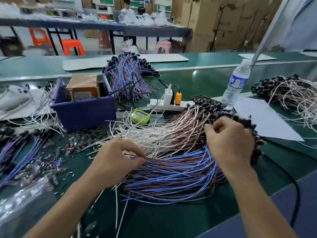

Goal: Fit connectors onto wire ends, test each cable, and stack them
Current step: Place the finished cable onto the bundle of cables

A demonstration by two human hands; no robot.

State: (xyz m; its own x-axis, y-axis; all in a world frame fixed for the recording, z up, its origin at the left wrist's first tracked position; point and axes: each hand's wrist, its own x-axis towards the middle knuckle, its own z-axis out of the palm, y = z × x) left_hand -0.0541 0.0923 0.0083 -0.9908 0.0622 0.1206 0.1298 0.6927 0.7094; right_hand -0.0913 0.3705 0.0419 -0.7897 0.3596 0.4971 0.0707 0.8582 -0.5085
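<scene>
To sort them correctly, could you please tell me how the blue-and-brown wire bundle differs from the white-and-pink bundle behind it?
The blue-and-brown bundle lies nearest the person; the white-and-pink bundle fans out behind it, toward the power strip. The left hand pinches at the blue-and-brown bundle's free ends, not the white-and-pink bundle's. Both fan out from black connectors on the right.

**Inspector:** Items plugged into the white power strip (164, 105)?

**Clerk:** A white charger (168, 95) and an orange plug (178, 98), both upright, side by side.

**Inspector:** Around the strip?

**Clerk:** A green timer (140, 117) lies just in front of it to the left. A blue bin (85, 111) stands further left. A clear water bottle (235, 85) stands upright to its right, with a white paper sheet (262, 121) beside the bottle's base.

**Inspector:** Beyond the strip?

**Clerk:** A pale mat (123, 61) lies flat. Well behind it are an orange stool (72, 47), a pink stool (163, 47) and stacked cardboard boxes (214, 23).
</scene>
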